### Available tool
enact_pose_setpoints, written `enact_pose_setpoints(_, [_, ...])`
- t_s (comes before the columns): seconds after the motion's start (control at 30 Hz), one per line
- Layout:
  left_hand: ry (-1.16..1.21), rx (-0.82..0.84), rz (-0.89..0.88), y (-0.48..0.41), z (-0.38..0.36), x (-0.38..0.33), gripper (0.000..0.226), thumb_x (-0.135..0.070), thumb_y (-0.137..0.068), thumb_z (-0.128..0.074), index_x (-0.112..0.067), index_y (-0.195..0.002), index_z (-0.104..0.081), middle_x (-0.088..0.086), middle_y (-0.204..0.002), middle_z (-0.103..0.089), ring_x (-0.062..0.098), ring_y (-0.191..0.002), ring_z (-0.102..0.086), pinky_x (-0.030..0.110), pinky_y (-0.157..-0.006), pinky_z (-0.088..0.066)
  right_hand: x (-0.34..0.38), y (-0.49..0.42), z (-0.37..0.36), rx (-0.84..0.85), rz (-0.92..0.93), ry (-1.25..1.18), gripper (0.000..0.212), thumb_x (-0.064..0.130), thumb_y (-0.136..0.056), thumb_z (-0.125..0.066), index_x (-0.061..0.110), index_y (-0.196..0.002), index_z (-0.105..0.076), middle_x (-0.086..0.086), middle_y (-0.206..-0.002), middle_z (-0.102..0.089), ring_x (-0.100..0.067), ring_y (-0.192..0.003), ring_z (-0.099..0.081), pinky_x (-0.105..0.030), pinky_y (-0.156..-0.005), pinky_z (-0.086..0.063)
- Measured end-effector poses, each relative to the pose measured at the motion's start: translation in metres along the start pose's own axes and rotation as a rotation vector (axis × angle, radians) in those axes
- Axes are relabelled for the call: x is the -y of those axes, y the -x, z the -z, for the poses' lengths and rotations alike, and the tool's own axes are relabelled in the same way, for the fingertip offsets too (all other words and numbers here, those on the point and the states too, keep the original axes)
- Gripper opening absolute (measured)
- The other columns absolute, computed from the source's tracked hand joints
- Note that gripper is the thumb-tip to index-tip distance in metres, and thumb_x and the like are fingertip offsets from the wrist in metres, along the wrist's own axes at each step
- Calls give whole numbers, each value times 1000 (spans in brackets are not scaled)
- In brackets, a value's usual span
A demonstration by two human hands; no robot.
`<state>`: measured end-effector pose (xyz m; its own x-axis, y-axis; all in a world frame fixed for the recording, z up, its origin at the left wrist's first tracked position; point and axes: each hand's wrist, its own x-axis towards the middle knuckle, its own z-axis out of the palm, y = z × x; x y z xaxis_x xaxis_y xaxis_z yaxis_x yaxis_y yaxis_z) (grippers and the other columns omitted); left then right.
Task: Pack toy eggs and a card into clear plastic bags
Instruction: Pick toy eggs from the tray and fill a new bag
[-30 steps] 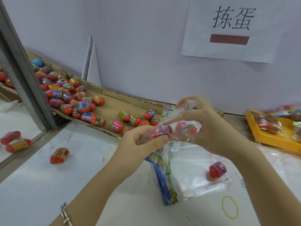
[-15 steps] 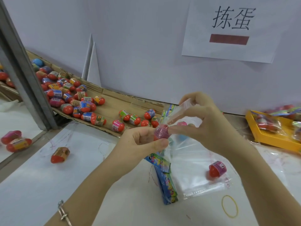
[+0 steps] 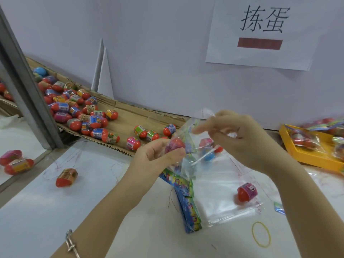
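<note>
Table: a white flat table top (image 3: 93,211) is filling the lower frame.
Upper left: a shallow brown cardboard tray (image 3: 126,116) is lying along the wall, holding a heap of red toy eggs with colourful labels (image 3: 74,108).
Left: a lone red toy egg with an orange label (image 3: 66,177) is lying on its side.
Lower centre: a stack of blue-and-green printed cards (image 3: 188,207) is lying against flat clear plastic bags (image 3: 219,202).
On the bags: a red toy egg with a pink label (image 3: 246,191) is resting.
Lower right: a thin yellow rubber band (image 3: 261,234) is lying near the bags.
Right edge: a yellow plastic tray (image 3: 312,159) is sitting.
</note>
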<state>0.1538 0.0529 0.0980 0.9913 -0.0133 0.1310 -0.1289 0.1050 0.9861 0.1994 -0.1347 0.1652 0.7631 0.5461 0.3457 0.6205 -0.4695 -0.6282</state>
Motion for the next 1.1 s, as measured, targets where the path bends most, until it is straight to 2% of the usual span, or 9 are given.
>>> enact_pose_setpoints(0.1, [-34,-4,25,0,2,1,40,-47,-62,-78,-18,-91,-76,9,-88,-75,23,-77,-67,27,-76,-54,-1,-1,0,-303,68,-181,36,7,-91,-61,42,-95,-66,4,-80,-65,-32,-65,-60,-27,-57,-51])
enact_pose_setpoints(0.2, [41,-42,65,-1,-2,2,35,-52,-58,-71,-28,-83,-78,4,-82,-75,17,-70,-68,27,-73,-51,-7,-6,-3,-539,70,-571,35,23,-85,-65,36,-115,-53,8,-88,-61,-16,-66,-65,-25,-60,-52])
enact_pose_setpoints(0.27, [116,-91,78,-1,-3,0,30,-53,-55,-69,-31,-75,-78,-2,-73,-74,11,-62,-67,26,-70,-47,-14,-9,-5,-430,-43,-712,58,43,-70,-69,40,-121,-44,4,-103,-59,-12,-80,-68,-29,-66,-54])
enact_pose_setpoints(0.4, [122,-135,47,-2,-2,2,31,-56,-56,-68,-32,-74,-78,-1,-75,-75,10,-63,-67,22,-66,-51,-18,-8,-20,35,-288,-538,85,51,-49,-84,44,-125,-46,11,-110,-67,-11,-90,-71,-33,-77,-55])
enact_pose_setpoints(0.6, [54,-134,-22,0,-3,7,31,-60,-65,-68,-34,-79,-78,-1,-81,-76,14,-71,-71,19,-65,-55,-8,-9,-46,-43,-238,-700,35,31,-66,-77,14,-97,-75,-7,-86,-76,-25,-75,-72,-28,-60,-56])
enact_pose_setpoints(0.8, [-36,-137,84,-11,2,4,56,-34,-99,-40,-16,-58,-73,-2,-53,-69,0,-50,-65,36,-80,-53,-9,-10,-41,-148,-228,-785,15,27,-70,-68,21,-81,-76,1,-72,-73,-10,-60,-66,-22,-48,-52])
enact_pose_setpoints(0.93, [-253,-327,-118,-9,14,8,24,-29,-99,-46,-41,-100,-67,-16,-89,-75,-5,-96,-66,12,-85,-46,-7,-10,-39,-149,-224,-815,23,28,-72,-66,12,-87,-73,-5,-85,-75,-17,-68,-70,-25,-52,-56])
enact_pose_setpoints(1.0, [-475,-295,-171,-7,19,10,59,-6,-97,-53,-57,-125,-36,-24,-128,-58,-1,-132,-42,23,-110,-30,-7,-9,-38,-148,-231,-816,22,27,-74,-66,12,-89,-73,-5,-86,-75,-18,-68,-71,-23,-51,-55])
enact_pose_setpoints(1.1, [-155,-193,-191,-11,18,9,57,-10,-93,-61,-47,-133,-41,-21,-140,-48,0,-134,-42,22,-109,-35,-6,-9,-38,-134,-238,-785,10,20,-82,-66,17,-85,-74,-6,-87,-76,-19,-69,-72,-22,-50,-54])
